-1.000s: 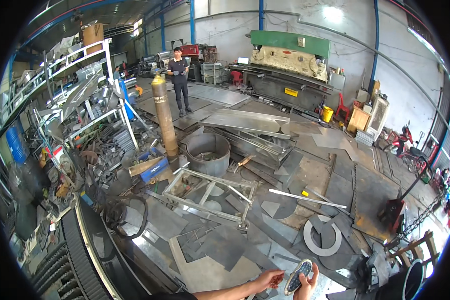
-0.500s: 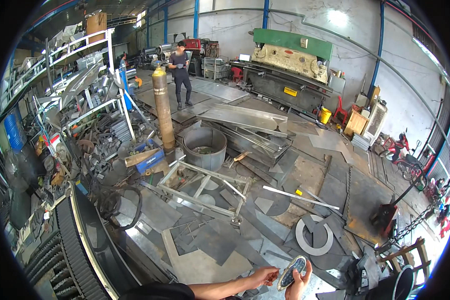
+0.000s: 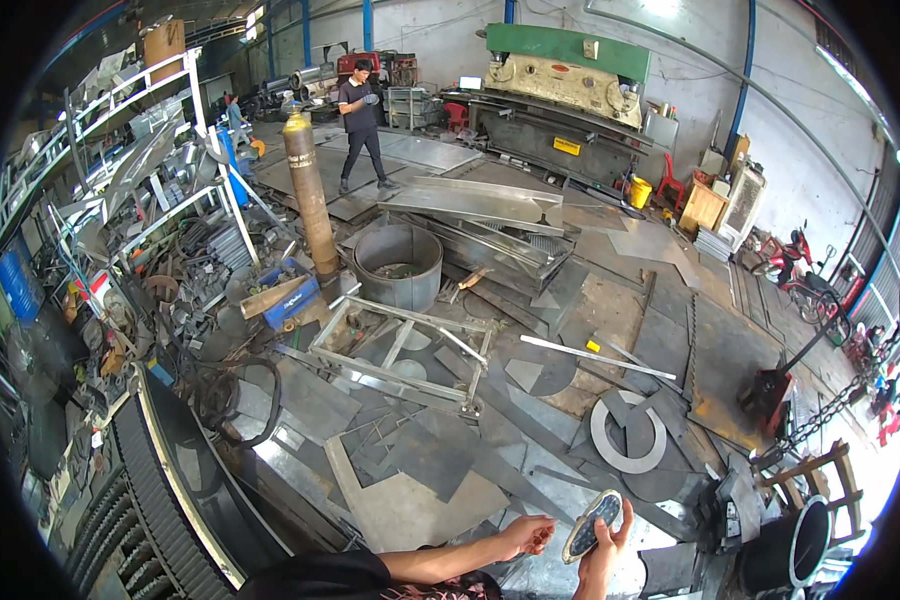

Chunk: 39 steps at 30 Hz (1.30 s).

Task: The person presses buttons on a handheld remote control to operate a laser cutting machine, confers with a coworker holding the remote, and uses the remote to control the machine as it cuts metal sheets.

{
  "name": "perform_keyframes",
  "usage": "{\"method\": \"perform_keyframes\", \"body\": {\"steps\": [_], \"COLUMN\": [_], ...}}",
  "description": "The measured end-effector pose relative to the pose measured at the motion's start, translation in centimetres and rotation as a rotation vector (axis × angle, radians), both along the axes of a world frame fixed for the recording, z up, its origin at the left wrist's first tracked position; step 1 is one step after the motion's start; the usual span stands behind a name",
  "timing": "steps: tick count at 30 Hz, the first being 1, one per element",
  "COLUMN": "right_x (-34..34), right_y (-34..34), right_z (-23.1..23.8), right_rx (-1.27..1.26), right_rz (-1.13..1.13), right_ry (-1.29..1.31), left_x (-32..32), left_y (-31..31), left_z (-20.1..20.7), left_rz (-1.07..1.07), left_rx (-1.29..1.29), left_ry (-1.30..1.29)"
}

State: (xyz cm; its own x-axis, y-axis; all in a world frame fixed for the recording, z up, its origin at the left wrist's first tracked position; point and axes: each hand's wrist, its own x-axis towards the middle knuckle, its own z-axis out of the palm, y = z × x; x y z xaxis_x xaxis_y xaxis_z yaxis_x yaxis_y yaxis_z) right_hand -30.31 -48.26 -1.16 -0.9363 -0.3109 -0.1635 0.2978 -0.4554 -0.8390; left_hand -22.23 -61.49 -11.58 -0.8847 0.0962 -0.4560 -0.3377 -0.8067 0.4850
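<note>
In my right hand (image 3: 602,552) is an oval disc (image 3: 592,525) with a pale rim and a dark bluish, patterned face, tilted on edge; my thumb lies across that face. My left hand (image 3: 526,537) is just left of the disc and apart from it, fingers curled together. Whether anything small is in those fingers I cannot make out. Below both hands lie flat sheet-metal offcuts (image 3: 410,500) on the floor.
A welded rectangular metal frame (image 3: 400,350), an open steel cylinder (image 3: 398,268) and a tall gas cylinder (image 3: 310,195) stand ahead. A flat metal ring (image 3: 602,440) lies right. Farther off are a person (image 3: 360,120) and a green-topped press machine (image 3: 565,90). Scrap (image 3: 150,260) fills the left.
The disc has turned slightly and shifted right and up in view, and my left hand has drawn a little away from it. The distant person has stepped and raised a hand.
</note>
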Motion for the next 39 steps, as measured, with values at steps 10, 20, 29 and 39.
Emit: {"method": "perform_keyframes", "body": {"steps": [10, 20, 29, 39], "right_x": [1.5, 0.9, 1.0, 2.2], "right_y": [2.7, 3.4, 6.5, 7.8], "right_z": [1.4, 4.2, 7.2, 10.0], "right_rx": [-0.010, 0.112, 0.105, 0.189], "right_rz": [-0.072, -0.108, -0.263, -0.439], "right_ry": [-0.004, 0.040, 0.087, 0.186], "left_x": [0.7, 0.2, -0.1, 0.2], "left_y": [2.4, 1.6, 2.7, 2.2], "left_z": [0.4, 1.4, 0.2, -0.8], "left_rz": [-0.085, -0.073, -0.234, -0.344], "left_rx": [0.008, 0.051, -0.012, -0.122], "left_ry": [-0.018, -0.039, -0.069, -0.209]}}
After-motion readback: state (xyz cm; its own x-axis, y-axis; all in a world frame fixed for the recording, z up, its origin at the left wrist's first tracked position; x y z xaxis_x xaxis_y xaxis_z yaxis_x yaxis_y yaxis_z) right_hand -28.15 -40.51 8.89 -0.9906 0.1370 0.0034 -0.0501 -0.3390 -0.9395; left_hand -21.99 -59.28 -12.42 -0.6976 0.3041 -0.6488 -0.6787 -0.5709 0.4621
